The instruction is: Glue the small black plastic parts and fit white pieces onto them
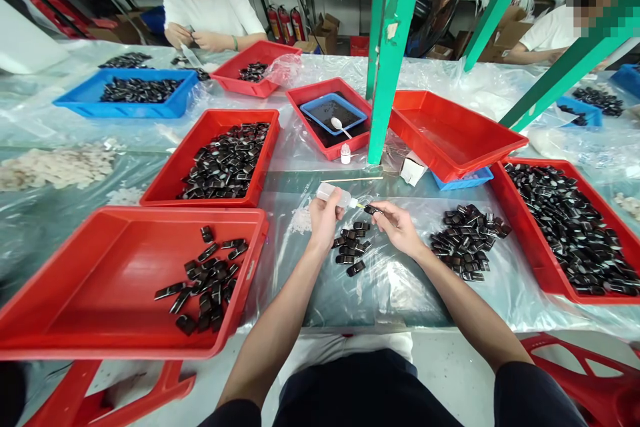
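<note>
Holding bottle and part at frame centre, above a plastic-covered table [400, 293].
Red tray [100, 280], lower left, carries dark parts; left hand [324, 219] fingers wrapped round a small squeeze bottle [336, 195]; right hand [397, 225] fingertips pinch one black part [371, 209], bottle tip beside it.

A small squeeze bottle [334, 195] of translucent, matt plastic is held in the left hand [324, 219], and a glossy black plastic piece [371, 209] is pinched in the right hand [397, 227]. The table [380, 293] is covered with clear, crinkled plastic sheet that shines under the light, and more glossy black pieces [351, 245] are scattered on it. The red trays [100, 293] are made of smooth, slightly shiny plastic, and the green post [389, 47] is of metal with chipped, worn paint.
</note>
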The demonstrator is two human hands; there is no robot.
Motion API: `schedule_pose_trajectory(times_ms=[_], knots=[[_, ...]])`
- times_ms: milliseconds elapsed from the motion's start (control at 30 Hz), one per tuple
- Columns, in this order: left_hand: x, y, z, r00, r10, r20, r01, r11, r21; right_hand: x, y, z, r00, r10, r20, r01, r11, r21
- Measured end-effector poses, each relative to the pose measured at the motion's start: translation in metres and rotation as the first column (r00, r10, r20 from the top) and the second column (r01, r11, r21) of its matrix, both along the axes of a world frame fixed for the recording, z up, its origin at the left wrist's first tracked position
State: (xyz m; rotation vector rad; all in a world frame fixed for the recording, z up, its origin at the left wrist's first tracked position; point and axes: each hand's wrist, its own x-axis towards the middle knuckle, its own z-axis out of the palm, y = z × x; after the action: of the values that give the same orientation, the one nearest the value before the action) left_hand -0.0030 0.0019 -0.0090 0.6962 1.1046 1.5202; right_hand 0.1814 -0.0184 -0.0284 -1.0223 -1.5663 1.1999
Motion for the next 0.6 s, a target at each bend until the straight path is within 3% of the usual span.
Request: schedule_pose_trajectory(times_ms=[600], knots=[[-0.0004,0.0019,-0.0020,1.000,-0.008,-0.023,0.008,1.000,0.001,-0.0009,0.0001,0.0001,0.999,0.003,-0.034,-0.004,1.000,-0.011]])
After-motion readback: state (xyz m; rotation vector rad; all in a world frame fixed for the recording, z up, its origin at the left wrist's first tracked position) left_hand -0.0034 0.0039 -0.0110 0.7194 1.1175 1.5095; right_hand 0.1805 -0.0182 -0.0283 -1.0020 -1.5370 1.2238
